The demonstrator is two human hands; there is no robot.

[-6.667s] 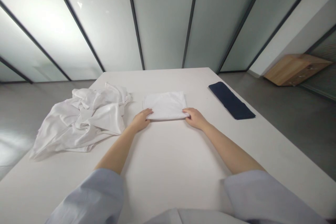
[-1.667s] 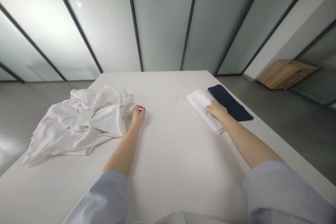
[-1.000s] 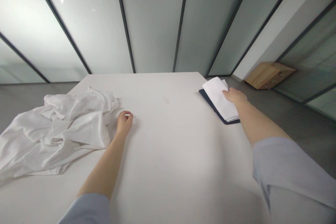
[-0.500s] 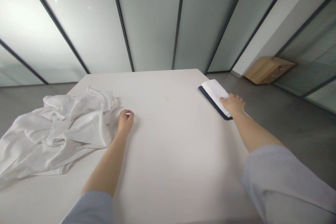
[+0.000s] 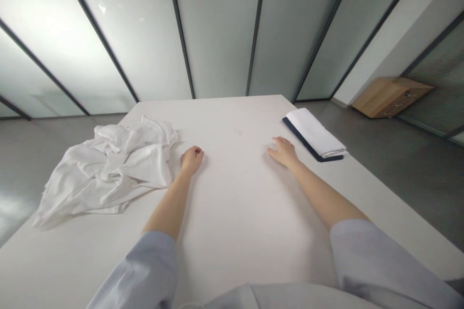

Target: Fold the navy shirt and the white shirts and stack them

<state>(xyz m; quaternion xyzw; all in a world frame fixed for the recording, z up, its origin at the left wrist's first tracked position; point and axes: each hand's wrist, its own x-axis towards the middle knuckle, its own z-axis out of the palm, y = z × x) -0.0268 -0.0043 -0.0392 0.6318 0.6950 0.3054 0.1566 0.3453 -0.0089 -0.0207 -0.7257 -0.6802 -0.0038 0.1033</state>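
Note:
My left hand is on or just above the white table, its fingers curled in and nothing seen in them. It is just right of a crumpled heap of white cloth, close to the heap's edge. My right hand is open, fingers apart, over the table with nothing in it. Right of that hand lies a folded white cloth on top of a folded dark navy cloth, whose edge shows along the left and near sides. The right hand is apart from this stack.
Beyond the table's far edge stands a frosted glass partition with dark frames. A wooden cabinet stands on the grey floor at the right. The folded stack lies close to the table's right edge.
My right hand has come off the folded white cloth and moved left over the table. My left hand remains beside the crumpled heap, its fingers curled more tightly. The view has shifted slightly left.

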